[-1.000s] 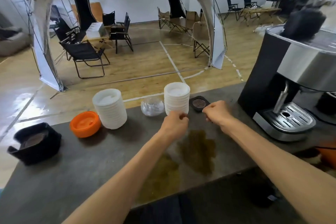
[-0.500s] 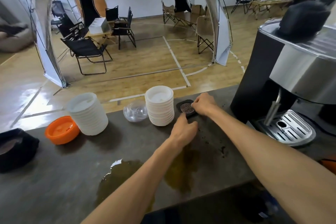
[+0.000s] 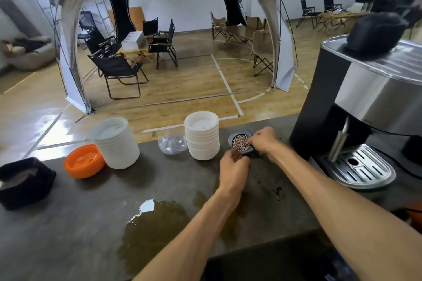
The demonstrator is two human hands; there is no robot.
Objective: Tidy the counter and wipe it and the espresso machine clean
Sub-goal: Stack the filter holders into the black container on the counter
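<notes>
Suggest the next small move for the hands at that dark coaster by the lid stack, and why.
Probably lift the coaster off the counter and set it aside. The right hand already pinches its far edge and the left hand is at its near edge, so the grip looks ready. Coffee grounds and a brown puddle lie close by and need open surface to be wiped.

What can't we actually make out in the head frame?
- Right hand fingertips on the dark coaster: hidden by its knuckles, so grip unclear.
- Left hand fingers: curled away from the camera.
- Orange item at the right edge: cut off.
- Black object atop the espresso machine: blurred.
</notes>
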